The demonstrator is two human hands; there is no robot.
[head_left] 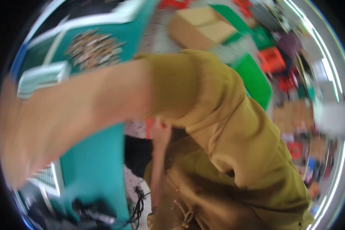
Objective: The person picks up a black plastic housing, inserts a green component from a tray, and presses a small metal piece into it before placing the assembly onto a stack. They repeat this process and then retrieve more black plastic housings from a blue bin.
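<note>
My right arm, in a mustard sleeve point(218, 99) pushed up to the forearm, stretches across the view to the left. At its end, my right hand point(19, 157) is a smear at the far left rim over the green table, so its fingers cannot be told apart. Beside the hand is a white slatted plastic piece point(57, 178). Behind the forearm lies a white slotted plastic basket point(44, 78). Lower down, my left hand point(161, 132) is beyond the table's edge, close to a red strip point(148, 128); its blurred fingers are partly hidden by the right sleeve.
A heap of thin brownish pieces point(94, 50) lies on the green table point(97, 165). Black bags point(92, 211) and dark cords point(138, 207) are at the near end. On the floor to the right stand a cardboard box point(199, 28), a green bin point(253, 80) and red crates point(272, 60).
</note>
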